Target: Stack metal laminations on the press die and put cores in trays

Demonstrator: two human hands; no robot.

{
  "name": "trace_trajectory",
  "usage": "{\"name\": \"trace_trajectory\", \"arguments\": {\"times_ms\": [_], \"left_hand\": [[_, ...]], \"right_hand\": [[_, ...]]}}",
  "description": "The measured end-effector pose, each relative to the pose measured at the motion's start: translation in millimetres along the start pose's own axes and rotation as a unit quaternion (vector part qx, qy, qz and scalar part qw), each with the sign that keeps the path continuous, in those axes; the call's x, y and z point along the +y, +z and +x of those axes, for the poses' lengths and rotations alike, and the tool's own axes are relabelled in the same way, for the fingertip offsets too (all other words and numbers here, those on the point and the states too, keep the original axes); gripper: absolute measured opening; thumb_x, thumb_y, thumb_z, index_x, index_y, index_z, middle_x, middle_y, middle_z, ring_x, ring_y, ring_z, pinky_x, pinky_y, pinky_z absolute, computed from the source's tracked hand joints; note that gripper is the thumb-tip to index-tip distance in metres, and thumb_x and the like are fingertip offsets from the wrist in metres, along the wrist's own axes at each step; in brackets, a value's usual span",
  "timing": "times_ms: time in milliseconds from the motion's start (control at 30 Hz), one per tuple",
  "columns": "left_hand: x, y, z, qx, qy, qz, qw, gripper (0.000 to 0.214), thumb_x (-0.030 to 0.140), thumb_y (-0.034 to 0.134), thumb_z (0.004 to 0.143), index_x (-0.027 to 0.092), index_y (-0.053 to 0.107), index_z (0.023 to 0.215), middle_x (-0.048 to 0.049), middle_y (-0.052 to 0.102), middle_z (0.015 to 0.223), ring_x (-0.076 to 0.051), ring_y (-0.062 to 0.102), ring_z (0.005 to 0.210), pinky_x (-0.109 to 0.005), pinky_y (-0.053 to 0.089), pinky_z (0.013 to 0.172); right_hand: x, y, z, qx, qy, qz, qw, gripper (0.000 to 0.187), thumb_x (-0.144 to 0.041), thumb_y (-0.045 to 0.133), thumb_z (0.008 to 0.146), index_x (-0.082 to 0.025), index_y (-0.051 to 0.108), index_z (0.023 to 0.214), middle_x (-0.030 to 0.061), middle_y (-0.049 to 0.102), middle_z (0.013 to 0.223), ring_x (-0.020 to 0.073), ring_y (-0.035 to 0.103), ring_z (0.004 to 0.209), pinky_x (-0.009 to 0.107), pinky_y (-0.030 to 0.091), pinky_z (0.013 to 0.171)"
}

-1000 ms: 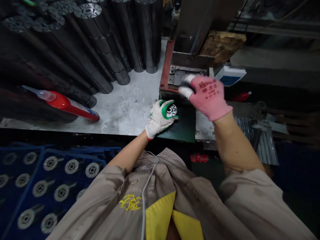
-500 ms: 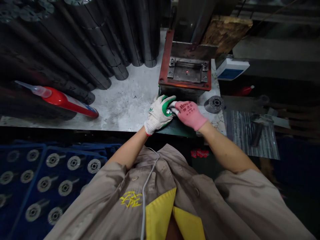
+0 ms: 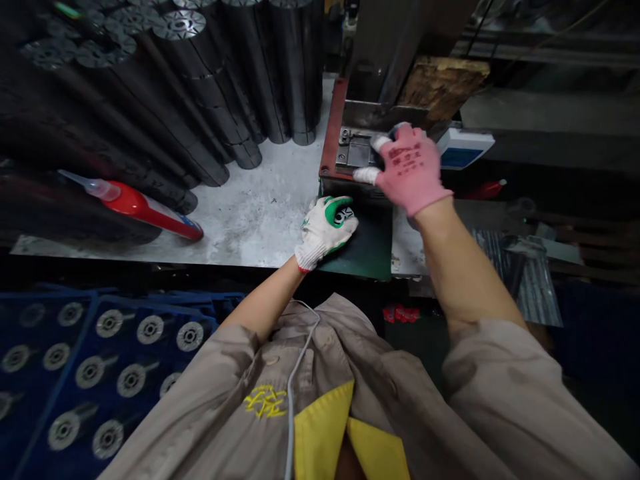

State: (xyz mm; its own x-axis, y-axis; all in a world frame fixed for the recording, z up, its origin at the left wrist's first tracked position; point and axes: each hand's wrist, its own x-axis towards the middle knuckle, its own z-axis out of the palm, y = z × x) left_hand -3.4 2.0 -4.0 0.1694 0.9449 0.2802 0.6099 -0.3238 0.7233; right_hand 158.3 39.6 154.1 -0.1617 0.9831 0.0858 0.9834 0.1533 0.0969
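Right hand (image 3: 413, 170) in a pink coated glove is now raised over the press, apart from the left glove it lay against a moment before; its fingers are parted, two white-tipped ones reaching to just beside the steel die plate (image 3: 356, 150) and hiding part of it, and I cannot tell whether they hold anything. Left hand (image 3: 323, 233), in a white knit glove with a green palm, curls its fingers and pinches a small metal disc (image 3: 344, 215) against the thumb, just above a dark green mat (image 3: 365, 243) at the foot of the red press frame (image 3: 327, 127). Behind the frame sit a rough wooden block (image 3: 443, 80) and a white-and-blue box (image 3: 465, 150). To the left, on the scuffed steel bench (image 3: 260, 213), lie a red adhesive bottle (image 3: 145, 217) with a clear nozzle and tall dark stacks of discs (image 3: 250, 67), standing in columns. Below the bench edge, a blue tray (image 3: 65, 320) holds rows of metal discs on short stems (image 3: 150, 329), each in its own place, the nearest ones blurred
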Motion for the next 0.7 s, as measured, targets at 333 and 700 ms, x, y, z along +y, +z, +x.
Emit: {"name": "trace_trajectory", "arguments": {"times_ms": [333, 700], "left_hand": [[-6.3, 1.3, -6.4, -0.013, 0.032, 0.075, 0.997, 0.084, 0.071, 0.081, 0.082, 0.022, 0.064, 0.148, -0.0156, 0.064, 0.145, -0.038, 0.057, 0.140, -0.059, 0.036, 0.130], [-13.4, -6.7, -5.8, -0.022, 0.037, 0.039, 0.998, 0.084, 0.070, 0.083, 0.081, 0.022, 0.064, 0.148, -0.0148, 0.063, 0.147, -0.037, 0.057, 0.139, -0.054, 0.044, 0.126]], "right_hand": [[-1.1, 40.1, -37.8, -0.070, -0.075, 0.097, 0.990, 0.043, -0.033, 0.041, 0.110, -0.018, 0.072, 0.136, 0.0150, 0.072, 0.133, 0.0304, 0.066, 0.121, 0.042, 0.050, 0.105], [6.2, 12.5, -11.6, -0.021, -0.096, 0.055, 0.994, 0.050, -0.049, 0.042, 0.110, -0.017, 0.070, 0.136, 0.0183, 0.069, 0.135, 0.0351, 0.064, 0.122, 0.048, 0.050, 0.102]]}}
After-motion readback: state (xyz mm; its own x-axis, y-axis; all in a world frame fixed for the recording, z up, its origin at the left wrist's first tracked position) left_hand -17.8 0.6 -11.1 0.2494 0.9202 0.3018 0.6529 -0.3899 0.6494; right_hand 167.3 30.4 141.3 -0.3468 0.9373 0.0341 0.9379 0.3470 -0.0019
